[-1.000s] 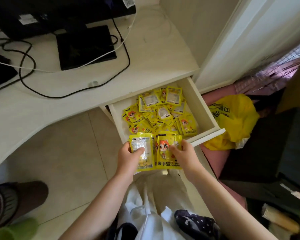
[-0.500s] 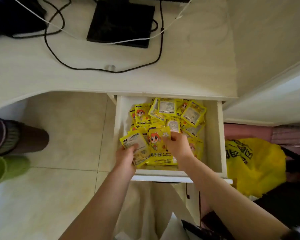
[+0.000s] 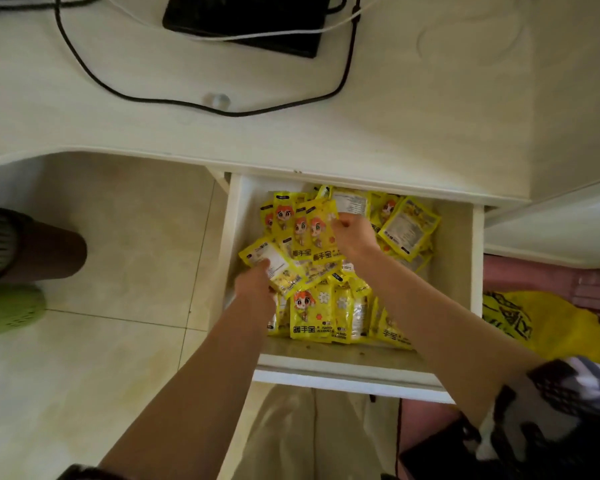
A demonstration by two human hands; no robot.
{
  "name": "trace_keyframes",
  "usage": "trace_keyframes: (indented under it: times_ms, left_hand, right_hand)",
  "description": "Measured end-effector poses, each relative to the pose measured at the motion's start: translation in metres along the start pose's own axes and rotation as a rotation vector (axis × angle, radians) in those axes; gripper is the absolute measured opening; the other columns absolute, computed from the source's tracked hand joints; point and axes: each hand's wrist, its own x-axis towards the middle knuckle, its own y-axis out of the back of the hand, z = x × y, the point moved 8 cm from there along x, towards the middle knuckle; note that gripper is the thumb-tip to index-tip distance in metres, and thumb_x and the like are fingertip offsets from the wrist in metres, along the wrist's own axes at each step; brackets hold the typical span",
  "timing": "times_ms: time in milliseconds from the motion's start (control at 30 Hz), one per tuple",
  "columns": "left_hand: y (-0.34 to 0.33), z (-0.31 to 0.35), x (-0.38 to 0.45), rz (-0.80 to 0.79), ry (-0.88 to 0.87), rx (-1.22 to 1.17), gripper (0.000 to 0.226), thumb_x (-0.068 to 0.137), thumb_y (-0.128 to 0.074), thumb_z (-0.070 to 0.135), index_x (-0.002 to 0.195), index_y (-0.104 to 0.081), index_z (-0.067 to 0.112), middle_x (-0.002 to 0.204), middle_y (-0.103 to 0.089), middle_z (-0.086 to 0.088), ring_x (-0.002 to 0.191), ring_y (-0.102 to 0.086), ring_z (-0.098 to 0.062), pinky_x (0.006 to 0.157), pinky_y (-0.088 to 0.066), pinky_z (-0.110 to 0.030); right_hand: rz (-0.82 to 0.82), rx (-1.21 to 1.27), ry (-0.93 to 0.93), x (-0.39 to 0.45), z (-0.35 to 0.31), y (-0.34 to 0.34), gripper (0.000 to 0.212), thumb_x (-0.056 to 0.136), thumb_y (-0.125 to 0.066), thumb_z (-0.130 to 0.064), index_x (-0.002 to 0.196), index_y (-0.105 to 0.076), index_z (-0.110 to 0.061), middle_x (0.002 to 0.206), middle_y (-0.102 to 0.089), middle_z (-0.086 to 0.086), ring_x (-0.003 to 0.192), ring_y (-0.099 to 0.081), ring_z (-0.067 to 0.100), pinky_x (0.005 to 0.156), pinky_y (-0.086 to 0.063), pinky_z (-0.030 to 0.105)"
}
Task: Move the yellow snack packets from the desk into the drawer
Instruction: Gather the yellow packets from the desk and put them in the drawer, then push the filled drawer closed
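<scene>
Yellow packets (image 3: 329, 271): heaped across the open drawer; several stand fanned upright at the back left, others lie flat toward the front.
Drawer (image 3: 347, 372): white, pulled out from under the worktop, holding every packet in view.
Left hand (image 3: 255, 282): clenched on one packet (image 3: 274, 263), label side up, at the drawer's left side.
Right hand (image 3: 355, 235): fingers pinching the top edge of the fanned packets (image 3: 309, 230), deep inside the drawer.
Change: a second ago both hands held their packets above the drawer's front edge; now both are well inside, lowered into the heap.
Worktop (image 3: 430, 116): bare of packets in view; only black cables (image 3: 347, 74) and a dark device (image 3: 246, 22).
Task standing: judged nearly done; releasing the held packets appears to be what remains.
</scene>
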Motion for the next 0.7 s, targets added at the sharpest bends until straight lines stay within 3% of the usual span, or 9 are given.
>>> trace_keyframes:
  times_ms: [67,167,300,433,533,600,633,700]
  left_hand:
    - [0.001,0.007,0.002,0.003,-0.069,0.128,0.03,0.095,-0.053,0.013,0.124,-0.054,0.005,0.078,-0.05,0.004,0.064,-0.048,-0.009,0.054,-0.047,-0.02]
    - [0.01,0.007,0.004,0.019,-0.111,0.237,0.04,0.093,-0.054,0.013,0.131,-0.049,0.002,0.077,-0.044,0.007,0.065,-0.043,-0.007,0.071,-0.045,-0.03]
    - [0.018,0.007,-0.008,0.044,-0.119,0.326,0.025,0.089,-0.056,0.006,0.114,-0.057,0.008,0.077,-0.051,0.0,0.065,-0.048,-0.013,0.061,-0.043,-0.025]
    - [0.019,0.006,-0.023,-0.014,-0.2,0.392,0.024,0.085,-0.056,0.011,0.107,-0.064,0.018,0.082,-0.063,0.0,0.072,-0.057,-0.017,0.067,-0.047,-0.029]
    - [0.021,0.008,-0.038,-0.062,-0.275,0.476,0.016,0.087,-0.052,0.011,0.096,-0.062,0.019,0.072,-0.057,-0.001,0.06,-0.048,-0.015,0.054,-0.037,-0.024]
    - [0.025,0.009,-0.047,-0.073,-0.301,0.516,0.013,0.087,-0.05,0.007,0.088,-0.058,0.017,0.066,-0.05,-0.001,0.053,-0.041,-0.014,0.048,-0.032,-0.023]
    - [0.028,0.008,-0.052,-0.083,-0.309,0.532,0.014,0.087,-0.05,0.005,0.089,-0.057,0.017,0.069,-0.05,-0.001,0.054,-0.042,-0.014,0.049,-0.035,-0.024]
    - [0.034,0.006,-0.059,-0.112,-0.322,0.528,0.028,0.086,-0.054,0.004,0.112,-0.058,0.014,0.087,-0.059,-0.002,0.069,-0.053,-0.015,0.066,-0.05,-0.032]
  right_hand:
    - [0.043,-0.078,-0.003,0.004,0.007,0.01,0.038,0.099,-0.038,-0.015,0.062,-0.04,-0.021,0.06,-0.039,-0.002,0.05,-0.035,0.014,0.044,-0.024,0.024]
    - [0.073,-0.156,-0.027,-0.001,0.018,0.025,0.02,0.099,-0.043,-0.024,0.096,-0.057,-0.011,0.074,-0.048,0.004,0.064,-0.046,0.022,0.045,-0.025,0.024]
    - [0.081,-0.183,-0.05,-0.018,0.031,0.04,0.04,0.094,-0.048,-0.013,0.133,-0.049,-0.006,0.102,-0.059,0.012,0.077,-0.056,0.024,0.049,-0.034,0.024]
    - [0.083,-0.18,-0.021,-0.038,0.038,0.043,0.039,0.089,-0.046,-0.007,0.127,-0.054,-0.012,0.096,-0.055,0.007,0.072,-0.051,0.023,0.047,-0.032,0.023]
    - [0.108,-0.13,-0.047,-0.058,0.05,0.043,0.044,0.091,-0.044,-0.011,0.135,-0.051,-0.012,0.11,-0.065,0.012,0.07,-0.053,0.02,0.051,-0.035,0.024]
    - [0.128,-0.086,-0.058,-0.071,0.058,0.044,0.04,0.09,-0.044,-0.012,0.128,-0.056,-0.015,0.099,-0.065,0.009,0.062,-0.051,0.014,0.051,-0.034,0.022]
    - [0.128,-0.063,-0.059,-0.08,0.062,0.044,0.035,0.09,-0.044,-0.012,0.121,-0.059,-0.017,0.088,-0.062,0.005,0.057,-0.047,0.011,0.049,-0.033,0.021]
    - [0.135,-0.005,-0.053,-0.097,0.07,0.046,0.033,0.09,-0.047,-0.012,0.119,-0.06,-0.019,0.085,-0.062,0.002,0.061,-0.051,0.015,0.054,-0.039,0.023]
